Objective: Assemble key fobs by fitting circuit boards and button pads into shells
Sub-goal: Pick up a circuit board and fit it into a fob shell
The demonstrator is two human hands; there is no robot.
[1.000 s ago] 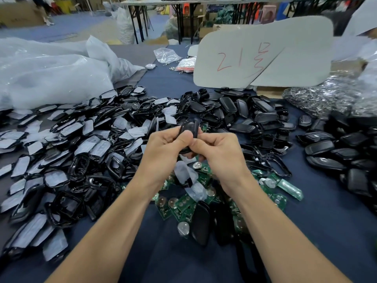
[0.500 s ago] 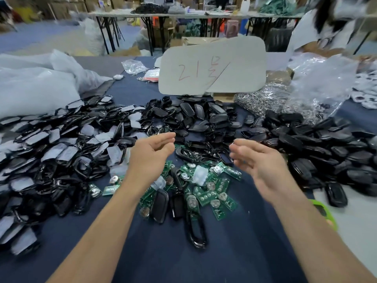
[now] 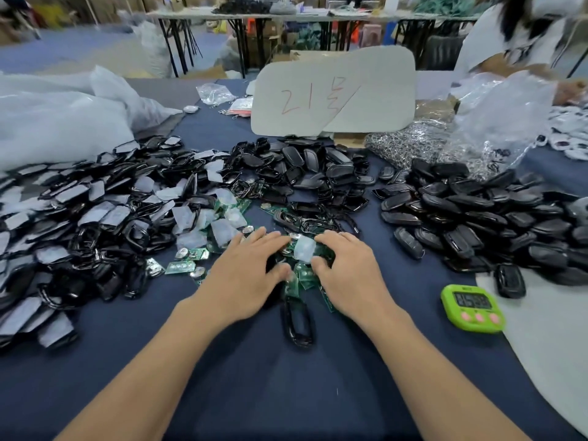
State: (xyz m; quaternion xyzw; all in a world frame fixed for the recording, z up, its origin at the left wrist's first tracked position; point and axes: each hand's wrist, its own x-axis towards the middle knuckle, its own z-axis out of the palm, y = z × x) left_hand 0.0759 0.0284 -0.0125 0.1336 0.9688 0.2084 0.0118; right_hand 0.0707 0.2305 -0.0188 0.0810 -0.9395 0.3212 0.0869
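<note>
Both hands lie palm down on the small heap of green circuit boards [image 3: 183,268] at the table's centre. My left hand [image 3: 246,270] has its fingers spread over boards and black parts. My right hand [image 3: 346,268] rests beside it, fingertips touching a translucent button pad [image 3: 304,248]. Neither hand clearly holds anything. A black shell frame [image 3: 297,323] lies just below the hands. Black shells with film-covered faces [image 3: 79,224] pile up at the left, more shell halves [image 3: 305,173] behind, and closed black fobs [image 3: 477,221] at the right.
A green timer [image 3: 471,308] sits at the right near a grey mat [image 3: 541,361]. A grey card with red writing [image 3: 334,97] stands at the back. Plastic bags [image 3: 57,122] lie far left, key rings [image 3: 410,144] in clear bags far right. Another person [image 3: 521,30] works at the back right.
The fob held by both hands a second ago is gone from them. The hands parted, then dropped flat onto the circuit board heap. The view has swung right.
</note>
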